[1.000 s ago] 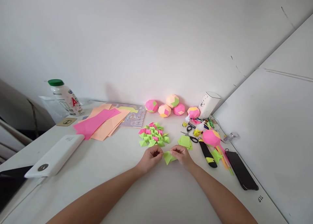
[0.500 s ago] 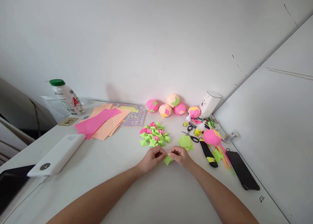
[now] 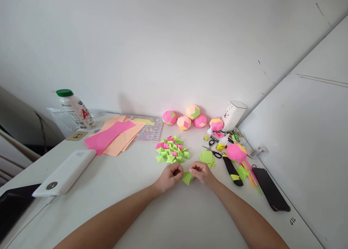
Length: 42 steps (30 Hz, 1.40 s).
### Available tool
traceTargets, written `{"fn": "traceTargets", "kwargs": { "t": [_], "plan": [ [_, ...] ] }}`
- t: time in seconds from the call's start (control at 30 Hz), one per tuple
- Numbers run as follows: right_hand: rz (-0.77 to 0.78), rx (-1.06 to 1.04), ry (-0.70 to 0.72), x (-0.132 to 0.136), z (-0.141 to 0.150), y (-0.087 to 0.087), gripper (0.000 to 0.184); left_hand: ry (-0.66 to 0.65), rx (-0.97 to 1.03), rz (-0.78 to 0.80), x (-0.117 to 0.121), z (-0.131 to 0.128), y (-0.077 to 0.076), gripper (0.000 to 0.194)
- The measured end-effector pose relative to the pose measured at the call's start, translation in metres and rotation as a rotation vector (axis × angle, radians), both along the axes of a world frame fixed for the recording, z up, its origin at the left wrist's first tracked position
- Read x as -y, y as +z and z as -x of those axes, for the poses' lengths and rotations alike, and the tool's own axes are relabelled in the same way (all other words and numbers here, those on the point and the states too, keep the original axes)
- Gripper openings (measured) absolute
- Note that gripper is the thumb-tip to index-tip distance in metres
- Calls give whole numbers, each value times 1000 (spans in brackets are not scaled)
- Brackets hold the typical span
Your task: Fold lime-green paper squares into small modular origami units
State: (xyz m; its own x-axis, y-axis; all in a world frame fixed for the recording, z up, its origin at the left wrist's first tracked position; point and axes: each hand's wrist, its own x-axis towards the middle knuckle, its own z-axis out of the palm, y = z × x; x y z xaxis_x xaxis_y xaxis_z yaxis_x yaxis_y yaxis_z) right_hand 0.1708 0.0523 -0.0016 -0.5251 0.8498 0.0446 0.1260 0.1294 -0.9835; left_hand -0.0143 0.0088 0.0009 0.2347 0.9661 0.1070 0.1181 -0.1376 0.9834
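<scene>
A small piece of green paper [image 3: 187, 178] is held above the table between my two hands. My left hand [image 3: 170, 177] pinches its left edge with thumb and fingertips. On the other side, my right hand [image 3: 202, 172] grips the paper's right edge, its fingers curled and covering part of it. Just beyond my left hand lies a pile of folded green and pink paper pieces [image 3: 172, 150]. Behind my right hand is a stack of flat green paper squares [image 3: 207, 157].
Several paper balls [image 3: 192, 112] sit against the wall. Scissors [image 3: 216, 154], glue bottles [image 3: 222, 143], a utility knife [image 3: 232, 170] and a black phone [image 3: 270, 188] lie at right. Pink and orange sheets [image 3: 111, 136], a bottle [image 3: 74, 109] and a white power bank [image 3: 65, 173] are at left.
My hands have drawn slightly apart, and the green paper between them shows a little more of its surface. The view has shifted very slightly.
</scene>
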Motion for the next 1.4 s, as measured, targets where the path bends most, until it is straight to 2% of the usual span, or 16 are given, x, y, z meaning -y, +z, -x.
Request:
{"fn": "traceTargets", "kwargs": {
  "t": [0.47,0.67,0.8,0.97,1.13,1.4],
  "plan": [
    [63,-66,-42,-3,-2,0,18,-1,71,45,2,0,3,12],
    [51,-64,-45,-3,-1,2,17,-15,-32,-8,1,0,3,14],
    [65,-59,-51,-4,-2,0,19,-20,-25,-35,2,2,3,18],
    [36,-10,10,-1,-2,1,20,-19,78,39,2,0,1,16],
    [15,6,46,2,0,2,21,-35,-3,26,-1,-1,-1,21],
    [68,-81,23,-1,1,-1,28,74,265,196,-5,1,0,30]
  ]
}}
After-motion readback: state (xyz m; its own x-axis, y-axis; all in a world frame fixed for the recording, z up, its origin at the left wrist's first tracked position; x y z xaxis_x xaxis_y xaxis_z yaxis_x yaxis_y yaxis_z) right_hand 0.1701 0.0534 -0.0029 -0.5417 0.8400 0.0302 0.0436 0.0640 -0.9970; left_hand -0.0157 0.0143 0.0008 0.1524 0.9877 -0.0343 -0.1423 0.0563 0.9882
